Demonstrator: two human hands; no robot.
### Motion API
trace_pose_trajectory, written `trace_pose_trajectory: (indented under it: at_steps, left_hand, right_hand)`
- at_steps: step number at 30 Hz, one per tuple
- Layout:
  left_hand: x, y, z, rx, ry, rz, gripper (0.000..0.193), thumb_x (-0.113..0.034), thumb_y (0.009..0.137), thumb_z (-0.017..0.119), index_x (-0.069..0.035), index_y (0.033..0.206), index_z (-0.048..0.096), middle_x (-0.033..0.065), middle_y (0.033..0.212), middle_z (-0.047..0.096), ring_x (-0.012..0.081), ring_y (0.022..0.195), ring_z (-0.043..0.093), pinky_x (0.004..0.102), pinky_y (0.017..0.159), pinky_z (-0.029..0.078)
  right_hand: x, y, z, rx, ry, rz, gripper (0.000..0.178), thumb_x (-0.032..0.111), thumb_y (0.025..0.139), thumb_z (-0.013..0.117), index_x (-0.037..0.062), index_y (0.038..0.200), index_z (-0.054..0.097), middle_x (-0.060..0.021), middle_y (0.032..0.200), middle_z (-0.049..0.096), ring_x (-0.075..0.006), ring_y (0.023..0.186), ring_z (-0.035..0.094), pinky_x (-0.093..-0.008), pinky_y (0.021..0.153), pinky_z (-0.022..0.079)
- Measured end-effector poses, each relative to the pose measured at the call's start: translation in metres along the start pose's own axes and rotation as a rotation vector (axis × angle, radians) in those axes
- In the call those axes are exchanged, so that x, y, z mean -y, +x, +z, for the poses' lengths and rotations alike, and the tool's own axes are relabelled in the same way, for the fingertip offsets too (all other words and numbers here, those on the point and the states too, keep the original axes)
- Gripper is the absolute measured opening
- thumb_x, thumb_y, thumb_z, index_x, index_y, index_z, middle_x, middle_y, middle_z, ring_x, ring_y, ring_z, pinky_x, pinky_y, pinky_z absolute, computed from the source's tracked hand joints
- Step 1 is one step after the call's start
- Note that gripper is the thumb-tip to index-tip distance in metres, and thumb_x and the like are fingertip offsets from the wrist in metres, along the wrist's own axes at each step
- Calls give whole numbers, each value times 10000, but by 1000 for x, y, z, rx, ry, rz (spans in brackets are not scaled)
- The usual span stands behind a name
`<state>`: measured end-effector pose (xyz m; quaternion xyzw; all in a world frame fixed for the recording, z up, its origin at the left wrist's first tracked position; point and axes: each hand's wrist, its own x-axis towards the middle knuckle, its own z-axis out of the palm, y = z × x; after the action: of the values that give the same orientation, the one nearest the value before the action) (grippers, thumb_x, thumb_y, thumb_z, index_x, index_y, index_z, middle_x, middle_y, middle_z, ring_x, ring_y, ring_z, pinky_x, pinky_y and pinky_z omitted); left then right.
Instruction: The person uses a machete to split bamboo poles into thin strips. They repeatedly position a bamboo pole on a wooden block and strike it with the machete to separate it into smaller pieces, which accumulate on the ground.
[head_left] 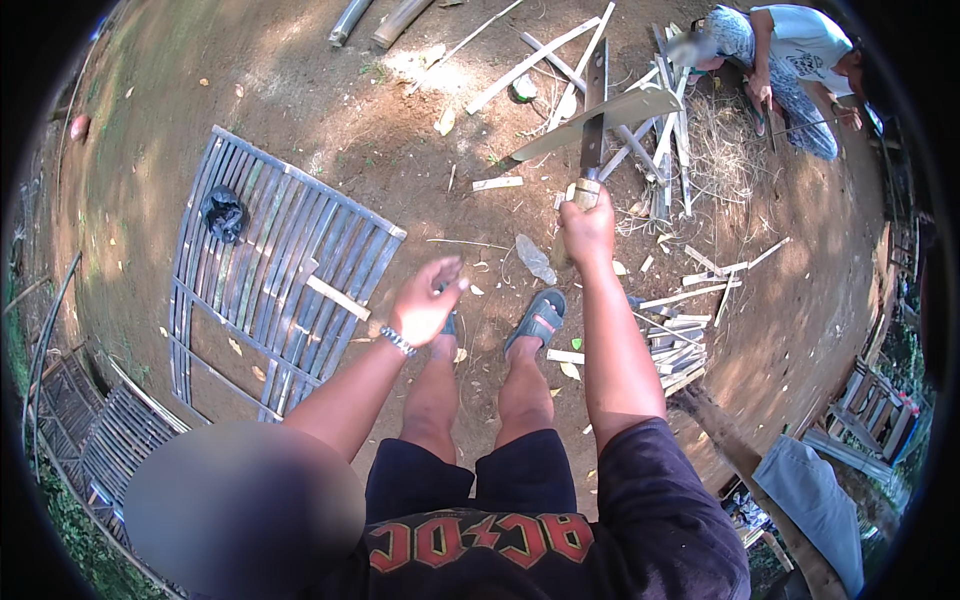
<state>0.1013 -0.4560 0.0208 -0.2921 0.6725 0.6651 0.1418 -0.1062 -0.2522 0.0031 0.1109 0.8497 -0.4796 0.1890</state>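
Note:
My right hand (588, 228) is closed around the wooden handle of a machete (593, 145), whose long dark blade points away from me. A broad pale bamboo piece (640, 106) crosses the blade at a slant; whether the blade is wedged in it I cannot tell. My left hand (425, 305), with a metal watch on its wrist, is held out over the ground in front of my left foot. Its fingers are stretched out and nothing is in them.
Split bamboo strips (668, 150) lie scattered ahead to the right, with more sticks (680, 350) beside my right foot. A slatted bamboo panel (300, 205) bearing a black bag (224, 213) and a wooden mallet-like tool (335, 296) lies left. Another person (800, 60) crouches far right.

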Motion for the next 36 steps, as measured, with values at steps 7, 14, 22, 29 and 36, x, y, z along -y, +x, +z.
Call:
trace_pose_trajectory:
  at_steps: [7, 14, 22, 29, 36]
  left_hand:
    - [-232, 105, 32, -124, 266, 945, 610, -250, 936, 736, -15, 1450, 507, 154, 1374, 621, 246, 1247, 611, 386, 1061, 481]
    - [-237, 146, 69, -32, 515, 758, 426, -316, 927, 751, -88, 1281, 690, 94, 953, 756, 172, 859, 714, 311, 780, 551]
    - [-244, 161, 127, -130, 701, 997, 309, -225, 951, 694, -91, 1228, 711, 126, 746, 693, 196, 615, 641, 357, 583, 491]
    - [-245, 154, 173, 142, 855, 957, 260, -165, 932, 674, -68, 1172, 707, 167, 829, 716, 294, 706, 709, 381, 667, 566]
    - [-228, 163, 179, -59, 760, 1003, 297, -147, 941, 665, -91, 1231, 691, 139, 770, 704, 240, 662, 688, 360, 609, 535]
  right_hand:
    - [55, -51, -30, 100, -188, -23, 487, 142, 802, 666, 38, 1267, 570, -225, 999, 694, -391, 962, 691, -450, 870, 523]
    - [37, -50, -28, 149, -234, -14, 492, 169, 806, 656, 39, 1271, 562, -262, 1043, 693, -419, 1022, 679, -475, 916, 512]
    - [19, -31, -75, 156, -334, 1, 614, 195, 810, 670, 18, 1374, 503, -301, 1076, 690, -448, 1040, 677, -482, 943, 533]
    - [-41, 1, -120, 113, -615, -5, 543, 147, 840, 652, 49, 1354, 507, -288, 1116, 682, -458, 1057, 657, -507, 946, 524]
    - [-31, -29, -93, 231, -138, 66, 553, 173, 801, 670, 12, 1311, 529, -285, 1093, 689, -450, 1054, 664, -488, 941, 524]
